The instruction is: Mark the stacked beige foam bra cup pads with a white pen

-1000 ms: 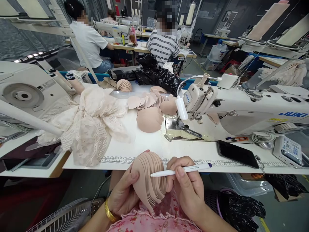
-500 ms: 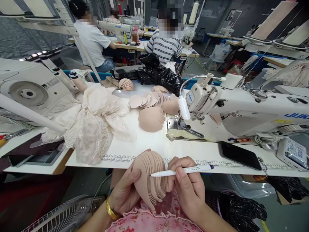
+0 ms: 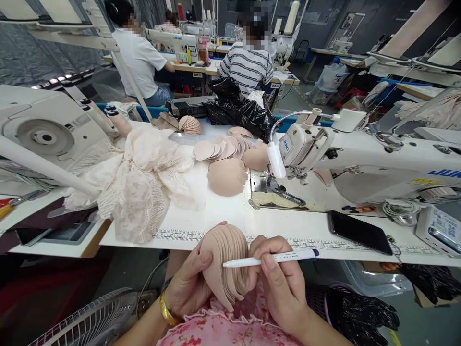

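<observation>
My left hand (image 3: 190, 278) is closed around a fanned stack of beige bra cups (image 3: 215, 269), with its thumb pressing on the nearest one. Between the thumb and fingers of my right hand (image 3: 283, 283) is a white marker pen (image 3: 288, 256) with a dark purple end. Its tip lies at the edges of the stacked cups, near the front cup; whether it touches cannot be told. The other fingers of my right hand rest by the stack's right side. More beige cups (image 3: 226, 178) lie on the white table (image 3: 201, 216) beyond my hands.
A sewing machine (image 3: 382, 158) stands at the right, with a black phone (image 3: 360, 232) before it. Cream lace fabric (image 3: 137, 178) is heaped at the left. A black plastic bag (image 3: 241, 113) sits behind the cups. A fan (image 3: 86, 322) is low at the left. Two people sit beyond.
The pen tip has shifted slightly down and left along the cup edges. Both hands keep their hold, and the whole view has moved a little.
</observation>
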Motion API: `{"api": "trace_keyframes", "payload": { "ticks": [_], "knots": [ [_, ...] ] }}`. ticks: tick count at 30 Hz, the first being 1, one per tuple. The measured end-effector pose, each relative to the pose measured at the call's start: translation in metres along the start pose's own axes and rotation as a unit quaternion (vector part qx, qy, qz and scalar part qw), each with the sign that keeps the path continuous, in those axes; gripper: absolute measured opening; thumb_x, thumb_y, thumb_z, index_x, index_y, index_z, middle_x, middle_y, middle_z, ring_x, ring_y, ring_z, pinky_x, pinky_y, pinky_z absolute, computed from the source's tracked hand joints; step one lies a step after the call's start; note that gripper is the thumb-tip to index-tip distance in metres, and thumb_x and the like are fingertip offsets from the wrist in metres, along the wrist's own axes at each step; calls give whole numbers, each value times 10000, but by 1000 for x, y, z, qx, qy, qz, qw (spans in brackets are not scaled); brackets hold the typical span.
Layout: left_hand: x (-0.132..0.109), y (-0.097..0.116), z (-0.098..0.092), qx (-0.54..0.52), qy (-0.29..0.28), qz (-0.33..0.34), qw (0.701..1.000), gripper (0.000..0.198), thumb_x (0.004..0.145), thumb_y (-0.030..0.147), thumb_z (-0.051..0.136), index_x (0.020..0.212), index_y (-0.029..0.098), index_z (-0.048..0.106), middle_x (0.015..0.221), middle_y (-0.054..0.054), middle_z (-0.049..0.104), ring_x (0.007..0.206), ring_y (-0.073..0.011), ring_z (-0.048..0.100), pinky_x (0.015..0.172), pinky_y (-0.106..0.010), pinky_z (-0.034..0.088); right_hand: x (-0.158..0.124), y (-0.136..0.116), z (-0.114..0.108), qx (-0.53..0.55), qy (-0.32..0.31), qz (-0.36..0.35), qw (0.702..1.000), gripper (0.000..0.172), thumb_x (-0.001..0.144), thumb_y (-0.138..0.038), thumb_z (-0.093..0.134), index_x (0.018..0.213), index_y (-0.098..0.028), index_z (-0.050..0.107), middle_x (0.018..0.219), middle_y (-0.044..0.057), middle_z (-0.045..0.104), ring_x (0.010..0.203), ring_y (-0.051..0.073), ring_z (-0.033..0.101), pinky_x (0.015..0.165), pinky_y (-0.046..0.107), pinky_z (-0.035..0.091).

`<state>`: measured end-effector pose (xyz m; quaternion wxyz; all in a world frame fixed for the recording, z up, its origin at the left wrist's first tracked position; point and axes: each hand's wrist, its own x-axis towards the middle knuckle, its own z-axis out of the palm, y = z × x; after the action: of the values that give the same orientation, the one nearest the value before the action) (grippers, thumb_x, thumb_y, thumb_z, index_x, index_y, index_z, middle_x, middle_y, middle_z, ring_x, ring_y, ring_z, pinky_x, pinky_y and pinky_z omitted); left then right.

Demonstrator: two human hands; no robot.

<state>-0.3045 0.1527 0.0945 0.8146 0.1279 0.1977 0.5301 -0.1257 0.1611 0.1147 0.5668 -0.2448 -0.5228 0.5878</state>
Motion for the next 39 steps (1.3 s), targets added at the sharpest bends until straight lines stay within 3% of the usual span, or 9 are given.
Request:
{"api": "trace_keyframes", "payload": {
  "ticks": [5,12,15,19,21,26,30,33,39],
  "knots": [
    [-1,-2,-2,15,24,0,1000,917,876,317,813,1647,266,319,1353,-110,731,1228,-315,703,1034,-416,604,-1,1,2,3,-3,-1,1000,185,1142,-291,423,1087,-252,596,700,-12,635,643,166,592,657,335,480],
    [-3,8,0,132,43,10,990,912,824,411,850,1579,254,362,1364,-156,662,1200,-359,678,1000,-451,584,8,-7,-17,-101,32,-17,994,201,1139,-326,417,1206,-295,604,906,26,690,945,215,660,818,354,498],
    [-6,22,7,355,25,32,934,1050,743,370,915,1587,343,290,1299,-108,626,1092,-321,688,893,-392,591,26,-21,-25,-230,-28,72,970,258,1074,-393,565,1310,-289,572,1222,75,664,1126,249,625,969,391,484],
    [-4,33,10,587,-7,126,800,1051,739,162,861,1589,402,293,1296,-73,582,1009,-253,682,864,-336,568,43,-32,-14,-276,-149,175,933,477,847,-262,802,1257,-299,561,1135,13,665,963,222,613,800,320,502],
    [-1,35,8,605,-9,163,780,1018,730,103,844,1572,397,353,1340,-81,584,1079,-270,672,915,-343,556,46,-28,-7,-263,-148,182,936,502,776,-146,775,1204,-298,561,1094,-10,664,910,200,595,740,287,485],
    [6,29,4,399,65,233,884,901,726,272,948,1496,368,490,1522,-92,534,1432,-357,476,1196,-447,399,46,-4,-3,-85,7,81,993,439,868,-268,764,1195,-308,473,1093,12,639,916,206,642,782,321,543],
    [10,8,2,118,-37,108,986,610,941,478,730,1503,317,556,1551,-84,570,1479,-341,461,1267,-484,341,41,19,11,35,69,7,997,481,940,-393,760,1247,-335,394,1163,39,650,1052,244,688,915,395,575],
    [14,0,0,-41,-62,93,993,492,1046,389,562,1536,349,533,1497,-41,644,1453,-267,526,1304,-438,298,31,32,23,10,50,13,999,473,960,-398,739,1262,-322,383,1292,86,613,1153,258,674,971,404,569],
    [11,10,-12,-95,62,75,991,697,1017,264,578,1658,321,309,1480,-90,660,1417,-291,578,1307,-503,295,16,23,3,-213,-4,-25,977,542,957,-377,727,1402,-293,431,1338,91,549,1239,263,586,1064,393,490]
  ]
}}
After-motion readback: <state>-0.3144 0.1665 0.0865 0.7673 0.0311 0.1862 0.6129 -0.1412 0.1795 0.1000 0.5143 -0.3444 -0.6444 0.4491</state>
